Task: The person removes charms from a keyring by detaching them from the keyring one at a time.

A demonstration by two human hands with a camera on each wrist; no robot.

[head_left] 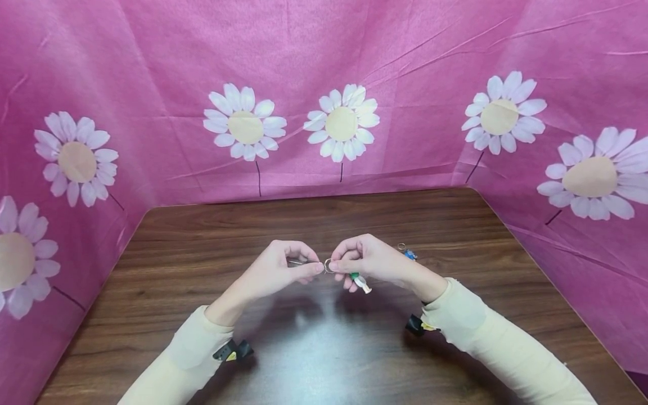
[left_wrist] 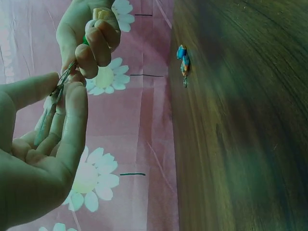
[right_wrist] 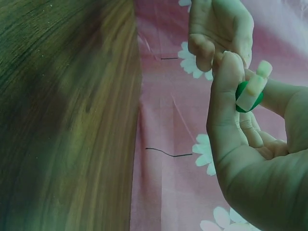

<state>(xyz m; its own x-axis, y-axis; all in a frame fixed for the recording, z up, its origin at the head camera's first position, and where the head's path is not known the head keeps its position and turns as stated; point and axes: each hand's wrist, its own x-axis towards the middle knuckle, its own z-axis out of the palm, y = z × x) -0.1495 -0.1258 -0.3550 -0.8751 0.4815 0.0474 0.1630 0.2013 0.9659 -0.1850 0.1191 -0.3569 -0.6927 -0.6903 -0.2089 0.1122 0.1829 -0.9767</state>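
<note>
Above the wooden table, my left hand (head_left: 283, 267) pinches a slim metal key (left_wrist: 44, 122) between thumb and forefinger; its shaft lies across the palm side. Meeting it fingertip to fingertip, my right hand (head_left: 367, 261) pinches a metal split ring (head_left: 328, 265). From that ring's side a small charm (head_left: 361, 283), green, white and tan, hangs under the right fingers. In the right wrist view the charm (right_wrist: 252, 91) shows beside the right thumb. Whether the key is threaded on the ring cannot be told, as fingertips cover the join.
A second keychain with a blue and orange charm (left_wrist: 183, 60) and its own ring (head_left: 401, 246) lies on the table (head_left: 202, 236), behind the right wrist. Pink cloth (head_left: 304, 45) printed with white daisies stands around the table's back and sides.
</note>
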